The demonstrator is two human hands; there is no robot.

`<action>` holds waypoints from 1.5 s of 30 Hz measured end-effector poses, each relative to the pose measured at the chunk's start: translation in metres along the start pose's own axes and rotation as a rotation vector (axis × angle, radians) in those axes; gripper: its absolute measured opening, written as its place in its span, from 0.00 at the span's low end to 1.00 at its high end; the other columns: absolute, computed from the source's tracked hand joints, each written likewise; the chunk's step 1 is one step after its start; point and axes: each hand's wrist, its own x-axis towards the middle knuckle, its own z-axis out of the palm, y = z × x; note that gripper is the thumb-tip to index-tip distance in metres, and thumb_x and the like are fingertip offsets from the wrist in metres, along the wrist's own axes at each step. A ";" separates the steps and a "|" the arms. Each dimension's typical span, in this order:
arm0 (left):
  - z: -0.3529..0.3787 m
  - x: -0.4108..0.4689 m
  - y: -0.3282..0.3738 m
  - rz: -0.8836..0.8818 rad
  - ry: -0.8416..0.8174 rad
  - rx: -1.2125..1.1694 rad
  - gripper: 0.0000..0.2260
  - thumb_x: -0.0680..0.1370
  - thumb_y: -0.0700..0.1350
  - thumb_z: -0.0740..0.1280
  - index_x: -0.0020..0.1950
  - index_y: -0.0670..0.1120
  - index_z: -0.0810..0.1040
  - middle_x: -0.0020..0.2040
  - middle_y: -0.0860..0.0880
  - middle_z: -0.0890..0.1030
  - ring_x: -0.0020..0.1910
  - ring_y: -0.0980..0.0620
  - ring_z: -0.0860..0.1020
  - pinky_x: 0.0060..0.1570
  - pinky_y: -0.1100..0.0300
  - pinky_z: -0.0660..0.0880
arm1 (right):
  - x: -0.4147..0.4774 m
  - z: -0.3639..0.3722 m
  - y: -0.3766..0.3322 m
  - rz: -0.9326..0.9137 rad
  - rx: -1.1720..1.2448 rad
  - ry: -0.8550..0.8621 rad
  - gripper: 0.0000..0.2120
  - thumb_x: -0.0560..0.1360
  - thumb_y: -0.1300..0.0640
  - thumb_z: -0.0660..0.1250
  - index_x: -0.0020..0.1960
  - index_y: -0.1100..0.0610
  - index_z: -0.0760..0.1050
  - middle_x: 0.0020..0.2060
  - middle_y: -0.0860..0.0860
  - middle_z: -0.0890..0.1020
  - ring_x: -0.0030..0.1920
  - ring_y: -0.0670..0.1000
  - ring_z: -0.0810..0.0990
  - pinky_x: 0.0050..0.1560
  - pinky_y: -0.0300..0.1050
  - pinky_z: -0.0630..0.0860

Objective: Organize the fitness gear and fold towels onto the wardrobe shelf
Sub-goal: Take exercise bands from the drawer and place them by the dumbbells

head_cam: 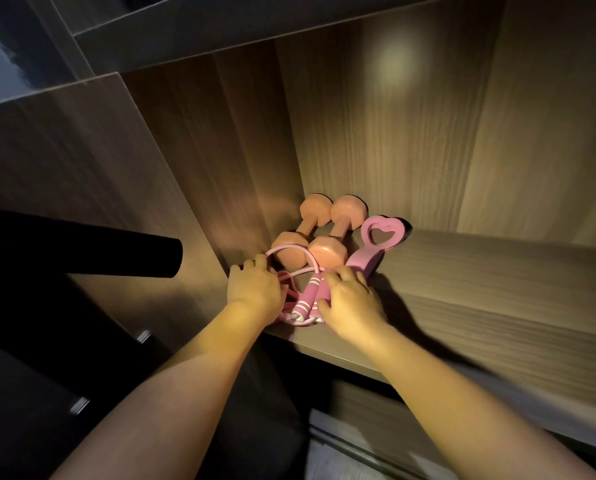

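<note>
Two bare forearms [192,382] are stretched from the lower edge toward the wooden shelf [480,289] of the wardrobe, whose brown laminate shows a fine straight grain. At the far left a smooth black cylinder [134,254] with a round end is seen in deep shadow, and below it two small metal handles [144,337] shine a little.

The left hand [255,289] is laid on the jump rope [305,299], and its fingers are bent over the thin pink cord, which is held in a loop. The jump rope is placed at the front left corner of the shelf. Its handles are pink and round, with pale stripes, and are found between the two hands. Just behind it two dumbbells [327,252] of matt peach colour, with hexagonal heads, are set side by side, and the cord loop passes across their front heads.

The right hand [353,299] is rested on the rope bundle with fingers spread and a little bent; whether something is grasped under its palm cannot be told. To the right of the dumbbells a glossy pink heart-shaped grip [365,237] with a heart cut-out is laid.
</note>
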 end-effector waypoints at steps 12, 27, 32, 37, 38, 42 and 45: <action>0.007 0.000 0.005 -0.025 0.014 0.117 0.21 0.83 0.55 0.53 0.72 0.47 0.68 0.74 0.43 0.64 0.71 0.43 0.66 0.69 0.47 0.62 | -0.011 0.021 0.004 -0.152 -0.023 0.015 0.20 0.81 0.51 0.57 0.71 0.54 0.68 0.74 0.53 0.62 0.71 0.55 0.64 0.69 0.53 0.64; -0.043 -0.139 0.025 0.152 0.350 -0.379 0.23 0.82 0.54 0.53 0.75 0.48 0.67 0.77 0.43 0.62 0.76 0.43 0.60 0.73 0.47 0.59 | -0.140 -0.061 0.008 0.066 -0.149 0.004 0.22 0.81 0.49 0.55 0.75 0.46 0.60 0.79 0.50 0.49 0.78 0.55 0.44 0.75 0.60 0.45; -0.047 -0.221 0.042 0.209 0.366 -0.430 0.23 0.80 0.57 0.56 0.74 0.52 0.66 0.77 0.49 0.62 0.76 0.48 0.59 0.70 0.51 0.63 | -0.229 -0.074 0.008 0.131 -0.244 0.059 0.23 0.80 0.48 0.57 0.74 0.49 0.63 0.79 0.52 0.50 0.78 0.56 0.47 0.74 0.60 0.50; -0.031 -0.287 0.058 0.247 0.290 -0.483 0.21 0.82 0.58 0.53 0.70 0.48 0.70 0.72 0.48 0.68 0.71 0.49 0.65 0.67 0.51 0.66 | -0.297 -0.076 0.005 0.166 -0.311 0.080 0.24 0.81 0.46 0.57 0.76 0.50 0.60 0.79 0.53 0.51 0.78 0.56 0.46 0.75 0.60 0.49; -0.030 -0.294 0.060 0.256 0.283 -0.500 0.22 0.82 0.57 0.53 0.71 0.48 0.69 0.73 0.48 0.67 0.72 0.49 0.65 0.68 0.50 0.65 | -0.306 -0.079 0.003 0.168 -0.308 0.091 0.24 0.81 0.47 0.57 0.76 0.50 0.60 0.79 0.53 0.51 0.78 0.56 0.47 0.76 0.60 0.48; -0.043 -0.311 0.058 0.257 0.329 -0.545 0.22 0.82 0.57 0.54 0.70 0.48 0.71 0.72 0.47 0.69 0.70 0.49 0.68 0.65 0.51 0.67 | -0.328 -0.100 -0.007 0.173 -0.329 0.153 0.24 0.81 0.47 0.57 0.76 0.49 0.60 0.79 0.53 0.52 0.78 0.55 0.48 0.75 0.59 0.49; -0.055 -0.317 0.051 0.268 0.395 -0.600 0.22 0.81 0.57 0.56 0.72 0.48 0.69 0.72 0.48 0.70 0.69 0.49 0.69 0.63 0.53 0.69 | -0.340 -0.111 -0.015 0.165 -0.278 0.188 0.25 0.81 0.47 0.58 0.77 0.49 0.59 0.79 0.52 0.53 0.78 0.54 0.48 0.76 0.59 0.49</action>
